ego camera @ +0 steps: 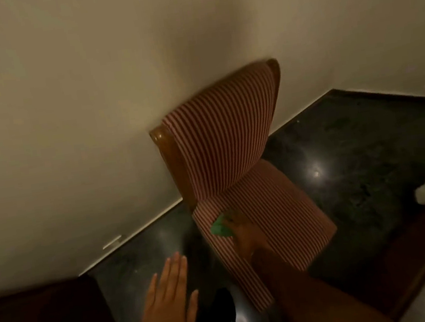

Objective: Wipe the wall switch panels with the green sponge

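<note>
Green sponge [222, 227] is sitting over the striped chair [230, 142] seat, w/ right hand [247, 239] fingers closing around it; grip partly blurred. Left hand [169, 307] is hovering flat, fingers together & extended, holding nothing, above dark glossy floor [355, 157]. Chair back is leaning near the cream wall [89, 110].

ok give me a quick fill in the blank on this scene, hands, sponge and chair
1. The right hand holds a sponge whose colour is ____.
2. The sponge is over the seat of a chair whose fabric has a ____ pattern.
3. The left hand is open with fingers straight and holds ____.
4. Behind the chair's back stands a plain ____.

Missing words: green; striped; nothing; wall
</note>
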Tool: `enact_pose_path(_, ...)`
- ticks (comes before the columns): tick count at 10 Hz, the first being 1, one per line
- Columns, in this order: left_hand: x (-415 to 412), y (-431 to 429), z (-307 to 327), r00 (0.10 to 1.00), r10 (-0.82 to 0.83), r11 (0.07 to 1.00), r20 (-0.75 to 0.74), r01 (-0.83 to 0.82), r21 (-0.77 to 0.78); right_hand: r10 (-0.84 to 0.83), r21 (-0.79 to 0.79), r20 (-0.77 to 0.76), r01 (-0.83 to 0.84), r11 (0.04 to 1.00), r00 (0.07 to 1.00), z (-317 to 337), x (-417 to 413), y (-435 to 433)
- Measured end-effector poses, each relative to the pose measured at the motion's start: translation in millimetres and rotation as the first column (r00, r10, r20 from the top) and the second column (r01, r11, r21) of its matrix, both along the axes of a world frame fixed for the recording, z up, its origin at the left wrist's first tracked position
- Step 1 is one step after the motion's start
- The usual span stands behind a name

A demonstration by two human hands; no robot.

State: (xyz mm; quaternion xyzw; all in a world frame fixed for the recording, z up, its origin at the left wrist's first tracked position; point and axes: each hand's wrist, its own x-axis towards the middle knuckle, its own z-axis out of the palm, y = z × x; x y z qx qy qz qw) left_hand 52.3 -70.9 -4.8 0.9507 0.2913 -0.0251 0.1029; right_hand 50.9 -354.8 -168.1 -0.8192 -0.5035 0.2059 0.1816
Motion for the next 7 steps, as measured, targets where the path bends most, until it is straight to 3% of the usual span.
enact_pose_path(1,9,1,-19,1.000,-0.009,1.000,-0.027,0.010,0.016,0.028,-0.338,-0.043,-0.041,0.940,0.999,83,221,146)
enact_pose_path(2,16,8,-30,0.999,-0.018,1.000,-0.040,0.019,0.019,-0.203,-0.458,-0.058,0.155,0.875,0.977,100,311,252)
enact_pose_path(3,19,15,-26,0.998,-0.006,1.000,-0.067,0.006,-0.002,-0.096,-0.482,-0.102,0.036,0.876,0.990,84,283,238)
enact_pose_path(4,16,26,-15,0.995,0.014,1.000,-0.097,-0.016,-0.014,0.031,-0.574,-0.154,-0.115,0.811,0.988,82,298,248)
enact_pose_path(5,9,28,0,0.990,0.027,1.000,-0.138,-0.024,0.020,0.098,-0.602,-0.098,-0.138,0.787,0.990,96,284,241)
enact_pose_path(6,7,40,24,0.979,0.085,0.996,-0.187,-0.084,0.016,0.099,-0.525,0.000,-0.084,0.847,0.995,125,269,245)
enact_pose_path(7,2,39,45,0.972,0.185,0.982,-0.142,-0.188,-0.004,0.152,-0.458,0.067,-0.104,0.883,0.986,153,245,251)
